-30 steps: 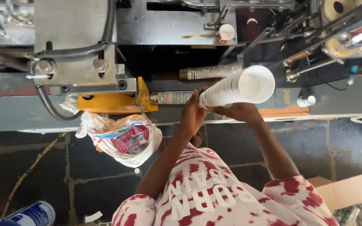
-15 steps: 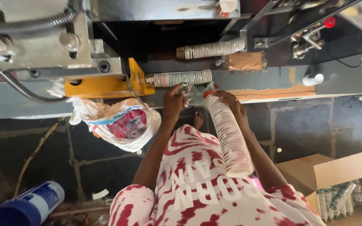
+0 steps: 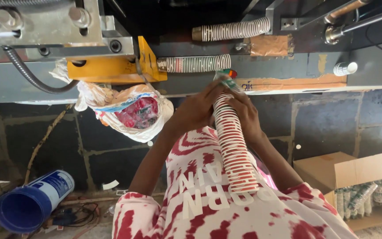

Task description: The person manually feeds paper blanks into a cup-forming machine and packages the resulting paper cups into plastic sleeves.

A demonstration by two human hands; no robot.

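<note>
A long nested stack of red-and-white striped paper cups [image 3: 235, 146] lies along the person's chest, its far end up at the grey metal machine [image 3: 32, 84]. Both hands close around that far end: the left hand [image 3: 195, 110] clasps it from the left, the right hand [image 3: 244, 116] from the right. Just beyond, a horizontal row of striped cups [image 3: 194, 63] rests beside a yellow bracket [image 3: 111, 66]. To handle the stack well, it seems wise to keep it straight and squeeze lightly, since nested cups buckle easily. A cardboard box [image 3: 345, 170] sits near right; a blue tube [image 3: 32, 201] lies near left.
</note>
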